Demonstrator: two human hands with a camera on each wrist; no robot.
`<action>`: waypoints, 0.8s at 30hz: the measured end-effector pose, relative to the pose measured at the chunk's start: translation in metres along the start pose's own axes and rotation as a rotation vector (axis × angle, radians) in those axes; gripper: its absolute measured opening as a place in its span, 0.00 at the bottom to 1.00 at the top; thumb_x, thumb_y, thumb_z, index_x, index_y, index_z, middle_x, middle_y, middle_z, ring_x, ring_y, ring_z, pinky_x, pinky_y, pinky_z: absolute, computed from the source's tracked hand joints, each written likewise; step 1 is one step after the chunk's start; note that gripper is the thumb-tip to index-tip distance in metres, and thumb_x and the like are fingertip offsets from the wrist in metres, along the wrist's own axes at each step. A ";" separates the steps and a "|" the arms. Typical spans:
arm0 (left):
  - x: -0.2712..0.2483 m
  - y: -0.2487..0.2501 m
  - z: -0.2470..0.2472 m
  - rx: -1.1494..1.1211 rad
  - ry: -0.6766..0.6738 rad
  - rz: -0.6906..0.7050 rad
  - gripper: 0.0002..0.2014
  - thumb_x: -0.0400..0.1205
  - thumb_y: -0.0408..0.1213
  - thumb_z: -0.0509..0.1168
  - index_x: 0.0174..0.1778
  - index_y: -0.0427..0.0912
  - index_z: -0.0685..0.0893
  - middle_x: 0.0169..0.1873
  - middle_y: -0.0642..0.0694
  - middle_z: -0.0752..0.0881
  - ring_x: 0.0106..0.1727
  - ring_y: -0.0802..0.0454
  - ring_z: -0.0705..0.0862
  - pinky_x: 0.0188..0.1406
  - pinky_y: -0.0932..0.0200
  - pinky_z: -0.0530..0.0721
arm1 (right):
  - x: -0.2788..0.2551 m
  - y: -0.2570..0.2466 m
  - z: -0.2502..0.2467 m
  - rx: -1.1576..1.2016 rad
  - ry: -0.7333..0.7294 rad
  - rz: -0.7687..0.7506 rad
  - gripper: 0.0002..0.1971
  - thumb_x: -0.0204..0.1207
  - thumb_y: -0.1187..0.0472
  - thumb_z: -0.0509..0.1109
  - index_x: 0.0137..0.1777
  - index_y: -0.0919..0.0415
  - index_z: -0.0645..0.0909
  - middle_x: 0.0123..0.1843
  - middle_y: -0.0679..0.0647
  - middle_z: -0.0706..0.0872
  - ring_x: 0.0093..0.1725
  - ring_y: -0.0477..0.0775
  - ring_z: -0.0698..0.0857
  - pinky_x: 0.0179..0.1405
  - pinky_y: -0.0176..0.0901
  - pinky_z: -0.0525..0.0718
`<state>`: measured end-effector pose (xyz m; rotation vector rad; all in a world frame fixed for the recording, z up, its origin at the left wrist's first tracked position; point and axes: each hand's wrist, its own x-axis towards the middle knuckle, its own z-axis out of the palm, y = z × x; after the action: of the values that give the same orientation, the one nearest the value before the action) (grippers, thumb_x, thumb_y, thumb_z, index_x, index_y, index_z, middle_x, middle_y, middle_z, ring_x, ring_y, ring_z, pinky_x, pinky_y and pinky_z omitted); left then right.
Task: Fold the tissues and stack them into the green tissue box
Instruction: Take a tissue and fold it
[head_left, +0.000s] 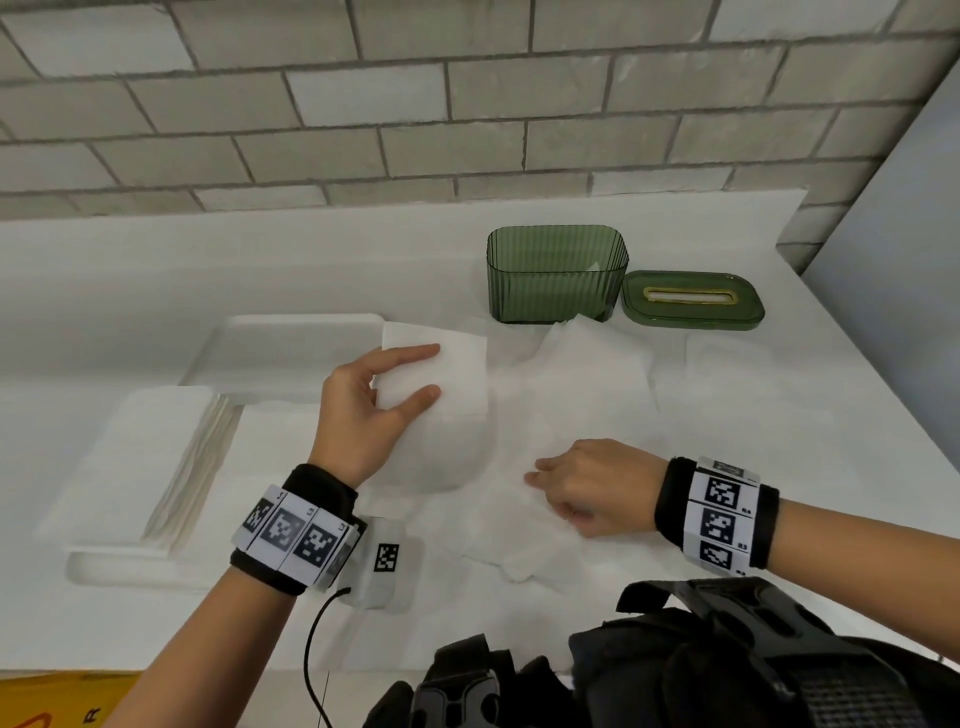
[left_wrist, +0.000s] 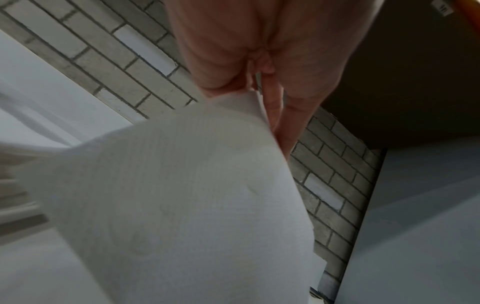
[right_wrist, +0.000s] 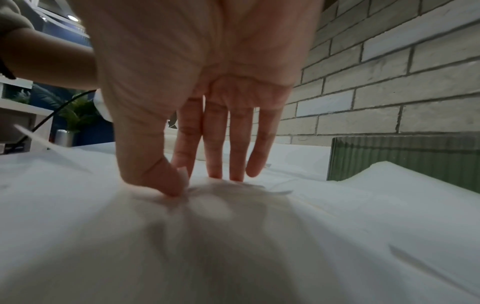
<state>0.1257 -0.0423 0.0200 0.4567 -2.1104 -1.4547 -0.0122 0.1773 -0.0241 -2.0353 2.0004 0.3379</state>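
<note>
While your left hand (head_left: 363, 410) pinches folded tissue (head_left: 447, 374) short of green tissue box (head_left: 556, 275), right hand (head_left: 587, 488) pinches loose sheet (head_left: 519, 540); next: carry folded tissue into box.

Green tissue box (head_left: 557, 275): ribbed translucent, upright, lid off, at 1 o'clock. Lid (head_left: 692, 300) lies flat touching its 3 o'clock side, gold-rimmed slot up. White tissue (head_left: 441, 384) raised off the counter at centre, curved. Loose tissues (head_left: 576, 395) spread flat from the box toward 6 o'clock.
</note>
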 end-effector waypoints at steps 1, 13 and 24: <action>0.000 0.001 0.000 -0.006 0.001 0.001 0.16 0.75 0.29 0.76 0.57 0.46 0.90 0.57 0.54 0.90 0.63 0.54 0.86 0.63 0.40 0.84 | 0.000 0.003 0.001 0.046 0.018 0.002 0.05 0.73 0.63 0.62 0.40 0.55 0.79 0.66 0.50 0.84 0.71 0.52 0.79 0.54 0.48 0.82; 0.009 0.025 0.020 -0.328 -0.181 -0.058 0.39 0.79 0.70 0.49 0.62 0.41 0.88 0.40 0.29 0.89 0.48 0.42 0.87 0.49 0.37 0.85 | -0.020 0.037 -0.122 1.041 0.667 0.139 0.02 0.65 0.66 0.69 0.34 0.62 0.78 0.29 0.73 0.83 0.29 0.51 0.81 0.38 0.41 0.83; 0.036 0.043 0.049 -0.447 -0.039 -0.032 0.07 0.79 0.33 0.70 0.42 0.35 0.92 0.40 0.39 0.92 0.40 0.47 0.89 0.44 0.53 0.85 | -0.007 0.057 -0.127 1.241 0.852 0.290 0.08 0.66 0.66 0.80 0.40 0.66 0.82 0.30 0.63 0.88 0.31 0.54 0.84 0.34 0.44 0.85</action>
<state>0.0684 -0.0095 0.0549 0.2911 -1.7352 -1.8991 -0.0717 0.1390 0.0955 -1.0713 1.9634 -1.5477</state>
